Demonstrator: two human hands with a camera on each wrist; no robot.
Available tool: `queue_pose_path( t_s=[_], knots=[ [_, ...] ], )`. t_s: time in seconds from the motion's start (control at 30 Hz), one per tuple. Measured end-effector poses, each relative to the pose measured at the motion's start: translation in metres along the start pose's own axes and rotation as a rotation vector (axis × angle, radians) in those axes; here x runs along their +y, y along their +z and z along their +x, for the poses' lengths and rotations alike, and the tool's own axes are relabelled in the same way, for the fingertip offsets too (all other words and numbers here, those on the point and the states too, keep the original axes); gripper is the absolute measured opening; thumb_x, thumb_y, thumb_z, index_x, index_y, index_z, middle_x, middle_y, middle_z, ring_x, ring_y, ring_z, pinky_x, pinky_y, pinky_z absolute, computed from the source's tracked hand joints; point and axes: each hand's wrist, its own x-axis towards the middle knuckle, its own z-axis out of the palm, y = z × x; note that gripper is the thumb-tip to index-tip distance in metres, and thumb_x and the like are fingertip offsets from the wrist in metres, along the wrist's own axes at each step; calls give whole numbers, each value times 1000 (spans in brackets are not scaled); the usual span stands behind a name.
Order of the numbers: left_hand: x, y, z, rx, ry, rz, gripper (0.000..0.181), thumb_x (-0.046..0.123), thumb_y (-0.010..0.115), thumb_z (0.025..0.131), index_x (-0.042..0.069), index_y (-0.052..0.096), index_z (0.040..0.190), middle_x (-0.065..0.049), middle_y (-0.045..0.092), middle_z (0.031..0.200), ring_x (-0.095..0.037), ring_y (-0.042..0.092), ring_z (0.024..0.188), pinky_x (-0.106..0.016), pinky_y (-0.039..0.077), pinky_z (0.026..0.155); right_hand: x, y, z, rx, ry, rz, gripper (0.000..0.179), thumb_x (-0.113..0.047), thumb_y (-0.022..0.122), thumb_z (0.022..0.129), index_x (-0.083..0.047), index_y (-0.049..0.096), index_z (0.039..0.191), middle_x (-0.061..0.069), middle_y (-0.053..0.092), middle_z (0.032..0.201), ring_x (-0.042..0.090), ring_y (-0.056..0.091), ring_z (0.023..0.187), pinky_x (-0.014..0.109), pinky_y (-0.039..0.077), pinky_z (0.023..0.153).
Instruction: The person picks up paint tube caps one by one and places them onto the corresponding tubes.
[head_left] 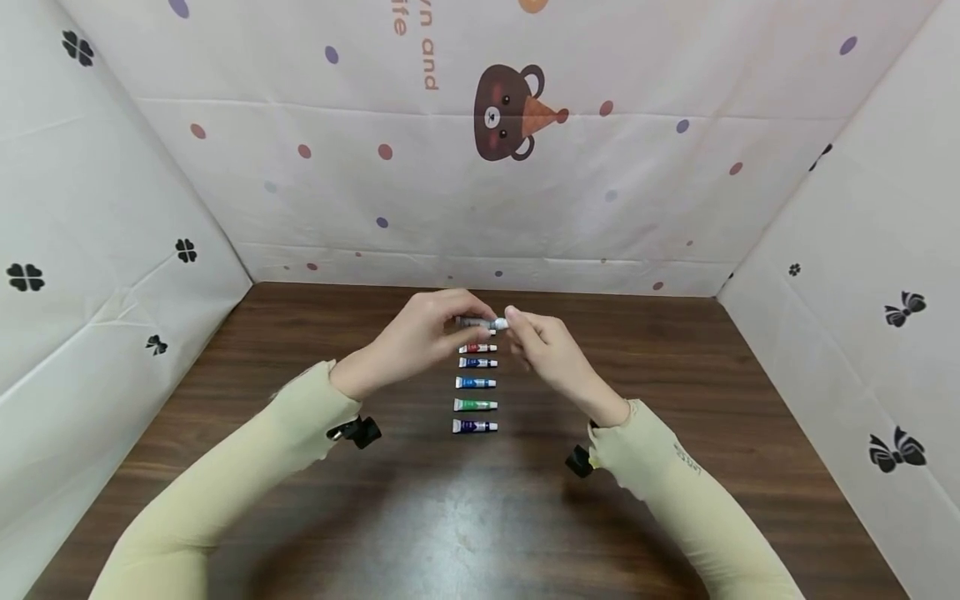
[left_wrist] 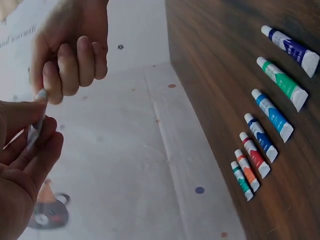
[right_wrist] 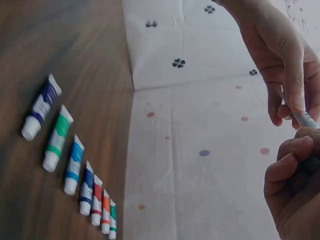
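My left hand holds a small grey-white paint tube by its body between thumb and fingers, raised above the table. At the tube's white cap end, my right hand pinches with thumb and curled forefinger. In the left wrist view the tube runs from the left fingers up to the right fingertips, which cover most of the cap. Below the hands a column of paint tubes lies on the table, among them red, blue, green and purple ones.
An orange tube and a dark green tube lie at the far end of the column. The brown wooden table is bounded by white patterned cloth walls at the back and both sides.
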Motion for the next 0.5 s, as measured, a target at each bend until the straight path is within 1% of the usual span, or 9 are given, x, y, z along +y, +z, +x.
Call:
queue_pose_path(
  t_s=[0.03,0.07,0.17,0.2,0.23,0.3,0.37,0.43,0.5],
  knots=[
    [-4,-1,2,2,-29,-21,17,15,75,93,11,73,110,3,70,101,-8,61,82,-31,52,73,0,-2,3,13,10,-1,57,-45,35,110,-3,46,72,7,40,57,24,40,50,32,37,51],
    [-8,-2,5,1,-75,-55,18,18,74,94,13,73,111,4,70,102,-9,61,82,-33,52,73,2,-3,8,24,24,2,57,-46,36,110,-3,47,74,8,41,58,25,41,51,33,39,52],
    [-25,-6,11,21,-268,-221,22,26,72,96,16,73,116,2,71,105,-13,66,88,-41,55,80,9,-8,24,41,68,-11,58,-49,34,109,-1,50,79,9,45,62,29,44,55,35,40,56],
    [-32,-6,13,37,-336,-282,24,28,72,96,16,73,116,1,71,106,-14,68,91,-42,55,83,13,-10,30,37,85,-15,58,-49,33,109,-2,50,81,10,46,63,32,44,56,36,40,56],
    [-39,-5,15,63,-398,-338,25,29,72,96,16,73,116,0,71,106,-16,69,93,-44,55,86,17,-11,37,32,104,-26,58,-50,32,109,-3,51,82,11,48,65,32,45,57,36,40,57],
    [-56,-1,20,131,-500,-429,28,29,74,94,11,73,116,-5,72,106,-20,70,94,-44,55,87,25,-12,53,36,144,-66,57,-50,31,109,-4,54,85,14,52,68,31,47,58,37,39,57],
    [-73,6,26,203,-570,-489,29,24,75,94,7,72,116,-9,70,106,-24,70,96,-40,55,88,36,-11,70,60,186,-116,54,-48,32,110,-6,57,87,14,53,69,29,47,57,38,39,56],
    [-91,14,31,267,-622,-540,29,18,74,94,2,70,118,-13,68,107,-28,69,99,-38,55,89,51,-8,86,89,220,-180,53,-49,31,109,-9,60,88,11,53,69,24,47,56,37,39,56],
    [-109,23,34,302,-668,-570,29,14,71,96,-2,69,121,-15,66,110,-30,69,102,-37,55,89,67,-5,98,102,250,-234,52,-47,31,110,-11,61,88,8,50,65,22,44,54,37,37,54]
  ],
)
